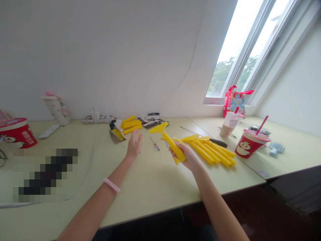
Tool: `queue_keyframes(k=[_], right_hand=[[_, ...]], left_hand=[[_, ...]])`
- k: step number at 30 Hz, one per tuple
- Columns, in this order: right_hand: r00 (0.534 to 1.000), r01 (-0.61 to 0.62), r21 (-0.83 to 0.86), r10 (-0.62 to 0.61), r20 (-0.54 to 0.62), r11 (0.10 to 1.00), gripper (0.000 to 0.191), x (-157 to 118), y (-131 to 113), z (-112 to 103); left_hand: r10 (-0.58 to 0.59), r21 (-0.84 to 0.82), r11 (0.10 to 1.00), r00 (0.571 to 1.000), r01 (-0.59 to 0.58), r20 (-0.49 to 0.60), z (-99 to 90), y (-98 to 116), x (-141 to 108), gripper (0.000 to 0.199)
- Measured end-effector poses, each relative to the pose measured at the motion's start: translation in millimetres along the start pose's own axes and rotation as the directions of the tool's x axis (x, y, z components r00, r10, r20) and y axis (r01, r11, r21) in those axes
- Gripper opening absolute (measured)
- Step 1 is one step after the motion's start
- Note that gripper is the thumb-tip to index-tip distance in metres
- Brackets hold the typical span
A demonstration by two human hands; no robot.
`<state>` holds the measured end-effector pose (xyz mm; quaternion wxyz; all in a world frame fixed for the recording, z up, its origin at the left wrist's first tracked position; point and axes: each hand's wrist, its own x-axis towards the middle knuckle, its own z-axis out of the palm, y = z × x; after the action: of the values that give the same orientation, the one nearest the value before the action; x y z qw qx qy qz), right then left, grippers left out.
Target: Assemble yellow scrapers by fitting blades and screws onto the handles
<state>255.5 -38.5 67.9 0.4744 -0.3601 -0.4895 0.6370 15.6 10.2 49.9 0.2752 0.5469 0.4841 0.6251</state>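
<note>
1. Holding a yellow plastic scraper [168, 140] by the lower end of its handle, the right hand [188, 156] has its fingers closed firmly round the shaft, just right of centre over the pale green desk [150, 187].
2. The scraper's long axis runs from about 4 o'clock to 10 o'clock. Its wide blade end [159, 127] points to 10 o'clock from the grip, well past the fingers, and the scraper appears to be held clear of the desk.
3. The left hand [133, 145] stands open at about 9 o'clock from the grip, its fingers spread and holding nothing. It is the nearer hand to the blade end, but a clear gap separates them. A pink spiral band [111, 185] circles its wrist.
4. A second yellow piece [176, 161] pokes out below the right hand; whether that hand also holds it cannot be told.
5. A row of yellow scrapers [212, 152] lies just beside the right hand at 3 o'clock. A small screwdriver [154, 144] lies between the two hands, and loose yellow handles [130, 124] sit at 12 o'clock from the left hand.
6. Farther off, a red cup with a straw [250, 144] stands at 3 o'clock, and a red tub [15, 133] sits at the desk's 9 o'clock end.
</note>
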Motion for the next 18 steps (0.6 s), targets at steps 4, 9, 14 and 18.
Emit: queue_keyframes(k=[4, 9, 14, 18], right_hand=[[0.980, -0.076, 0.166, 0.044, 0.192, 0.983, 0.025, -5.3, 8.3, 30.0], [0.940, -0.125, -0.041, 0.132, 0.316, 0.991, 0.029, -1.8, 16.3, 49.9], [0.999, -0.006, -0.661, -0.022, -0.034, 0.750, 0.028, 19.8, 13.4, 36.9], [0.890, -0.263, -0.957, -0.352, -0.291, 0.125, 0.026, 42.6, 11.6, 22.5]], left_hand=[[-0.401, -0.516, 0.674, 0.848, 0.529, 0.345, 31.5, 23.1, -23.9, 0.060], [-0.433, -0.542, 0.663, 0.855, 0.517, 0.286, 34.8, 31.4, -33.5, 0.036], [-0.531, -0.566, 0.659, 0.839, 0.496, 0.117, 24.0, 26.0, -34.1, 0.018], [-0.572, -0.521, 0.649, 0.807, 0.555, 0.146, 24.0, 24.5, -38.5, 0.018]])
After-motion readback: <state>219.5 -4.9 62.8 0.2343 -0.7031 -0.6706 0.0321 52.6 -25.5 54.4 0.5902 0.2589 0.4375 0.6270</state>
